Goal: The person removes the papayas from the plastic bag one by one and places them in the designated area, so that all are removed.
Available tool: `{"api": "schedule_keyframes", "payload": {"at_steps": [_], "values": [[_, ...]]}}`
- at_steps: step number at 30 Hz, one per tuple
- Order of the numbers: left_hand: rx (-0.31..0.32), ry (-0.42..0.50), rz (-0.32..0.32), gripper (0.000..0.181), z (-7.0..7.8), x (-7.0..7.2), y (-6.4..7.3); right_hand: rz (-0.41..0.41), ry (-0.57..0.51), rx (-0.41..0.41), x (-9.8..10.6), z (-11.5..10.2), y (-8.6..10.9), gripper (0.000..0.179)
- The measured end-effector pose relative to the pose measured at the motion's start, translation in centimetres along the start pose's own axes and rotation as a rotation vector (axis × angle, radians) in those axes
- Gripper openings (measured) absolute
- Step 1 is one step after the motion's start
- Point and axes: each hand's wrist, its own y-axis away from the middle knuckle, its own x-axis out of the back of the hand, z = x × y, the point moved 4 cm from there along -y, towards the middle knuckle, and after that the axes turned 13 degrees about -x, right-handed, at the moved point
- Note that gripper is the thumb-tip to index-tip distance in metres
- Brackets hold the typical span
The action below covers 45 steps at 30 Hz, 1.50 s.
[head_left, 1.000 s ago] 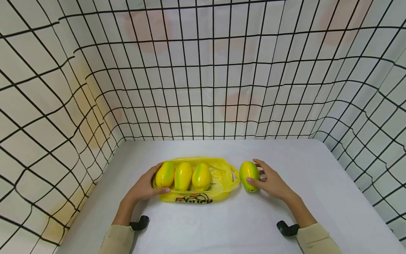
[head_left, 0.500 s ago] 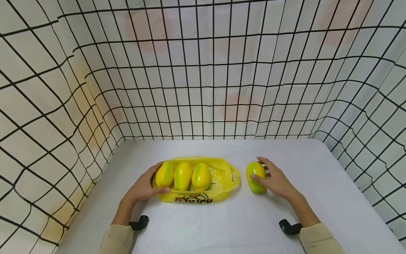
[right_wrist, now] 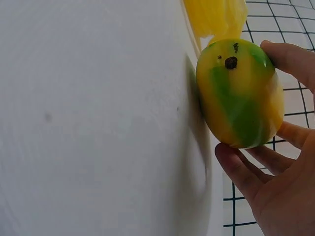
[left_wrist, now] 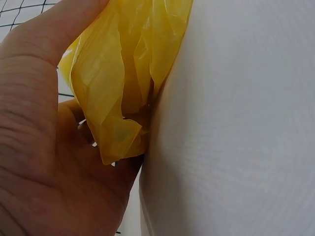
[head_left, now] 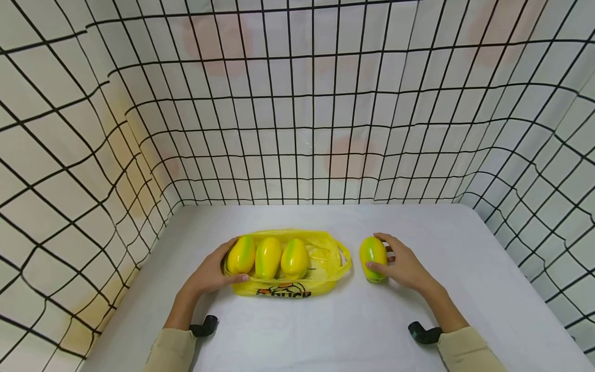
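1. Clearly, the right hand [head_left: 403,265] grips a single mango [head_left: 372,252] between thumb and fingers, perhaps spread because it is round and glossy.
2. That mango sits just beside the bag's handle [head_left: 346,268], apart from it; whether it touches the table [head_left: 297,336] is hard to tell.
3. The left hand [head_left: 215,268] holds the yellow bag [head_left: 325,281] by its left end, thumb in front, likely steadying it.
4. Three mangoes [head_left: 268,258] lie side by side in the bag, bunched near that hand, leaving room toward the handle.
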Motion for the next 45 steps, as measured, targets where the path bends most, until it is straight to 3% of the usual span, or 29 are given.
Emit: {"api": "schedule_keyframes", "payload": {"at_steps": [16, 45], "values": [[0.011, 0.006, 0.007, 0.117, 0.1, 0.1, 0.1, -0.052, -0.042, -0.005, -1.3, -1.2, -0.3, 0.094], [0.022, 0.012, 0.007, 0.117, 0.0, 0.0, 0.1, -0.012, -0.011, 0.009, 0.2, -0.8, 0.2, 0.095]]}}
